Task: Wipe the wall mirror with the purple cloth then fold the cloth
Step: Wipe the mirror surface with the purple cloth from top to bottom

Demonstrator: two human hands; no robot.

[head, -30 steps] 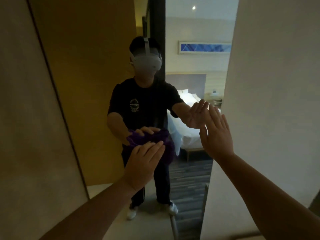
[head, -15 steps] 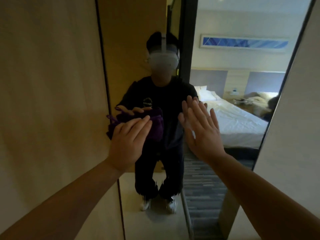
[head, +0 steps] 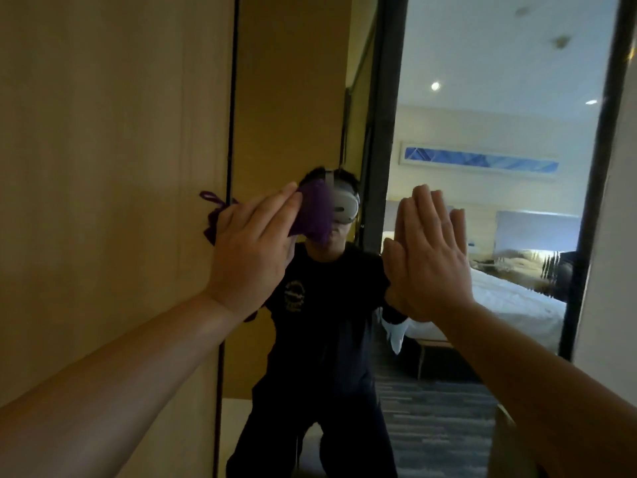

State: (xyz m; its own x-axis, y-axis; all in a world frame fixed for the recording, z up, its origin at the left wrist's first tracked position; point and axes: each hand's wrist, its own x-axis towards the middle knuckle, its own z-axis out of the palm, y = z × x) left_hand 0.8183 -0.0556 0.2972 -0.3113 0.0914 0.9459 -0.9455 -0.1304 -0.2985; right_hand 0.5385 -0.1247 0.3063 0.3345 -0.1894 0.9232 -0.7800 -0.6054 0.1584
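The tall wall mirror [head: 482,98] fills the middle and right of the head view, with a dark frame on both sides. My left hand [head: 251,250] presses the purple cloth [head: 315,215] flat against the glass near the mirror's left edge, at head height of the reflection. Part of the cloth sticks out left of my hand, and its middle is hidden under my palm. My right hand [head: 427,257] lies flat on the glass to the right, fingers straight and together, holding nothing.
A wooden wall panel [head: 103,167] stands left of the mirror and a pale wall [head: 620,270] to its right. The mirror reflects a person in dark clothes [head: 320,322], a bed [head: 510,301] and a striped carpet.
My left hand has slid the cloth up the glass from chest height to head height. My right hand has risen with it, and the view has tilted up.
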